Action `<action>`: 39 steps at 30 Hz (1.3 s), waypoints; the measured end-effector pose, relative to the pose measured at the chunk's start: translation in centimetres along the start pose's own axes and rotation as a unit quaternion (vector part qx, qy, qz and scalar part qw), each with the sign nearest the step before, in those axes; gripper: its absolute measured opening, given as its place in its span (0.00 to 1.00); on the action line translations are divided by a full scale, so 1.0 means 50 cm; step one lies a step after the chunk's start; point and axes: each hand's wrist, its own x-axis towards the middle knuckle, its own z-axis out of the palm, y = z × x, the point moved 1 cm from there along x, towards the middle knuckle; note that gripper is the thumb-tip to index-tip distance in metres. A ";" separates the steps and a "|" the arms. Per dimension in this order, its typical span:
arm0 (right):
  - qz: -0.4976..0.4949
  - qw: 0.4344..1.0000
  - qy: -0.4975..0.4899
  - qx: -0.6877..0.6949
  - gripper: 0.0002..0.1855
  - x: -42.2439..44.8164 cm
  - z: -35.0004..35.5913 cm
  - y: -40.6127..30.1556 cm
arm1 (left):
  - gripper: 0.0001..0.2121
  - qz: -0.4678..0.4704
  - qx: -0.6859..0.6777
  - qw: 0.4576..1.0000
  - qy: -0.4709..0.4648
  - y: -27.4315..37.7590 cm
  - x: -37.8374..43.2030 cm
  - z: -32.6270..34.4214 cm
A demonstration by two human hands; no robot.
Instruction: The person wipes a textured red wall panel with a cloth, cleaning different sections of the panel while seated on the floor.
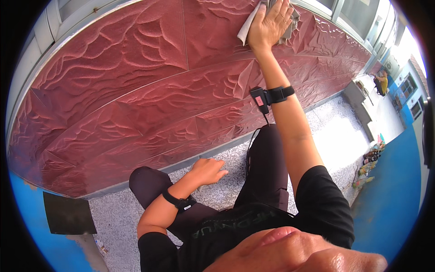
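My right hand point(270, 25) lies flat on a grey cloth point(247, 30), pressing it against the upper part of a red wall of relief-textured tiles point(146, 85). The cloth is crumpled, and parts of it stick out on both sides of the hand. Below, my left hand point(208, 171) hangs between my knees over the speckled floor, its fingers loosely bent. Nothing can be seen in it, though its palm side is hidden. Black straps with small devices sit on both forearms.
White window frames point(334, 13) run above the tiles. Several bottles point(370, 158) stand along a blue wall point(387, 190) at right. A grey step edge point(360, 112) lies beyond the speckled floor point(336, 132). Far right, another person point(381, 83) crouches. A dark panel point(69, 213) is at lower left.
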 end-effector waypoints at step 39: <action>-0.187 0.978 -0.075 0.054 0.38 -0.071 -0.034 -0.234 | 0.20 0.022 0.002 1.000 0.001 -0.015 0.010 -0.025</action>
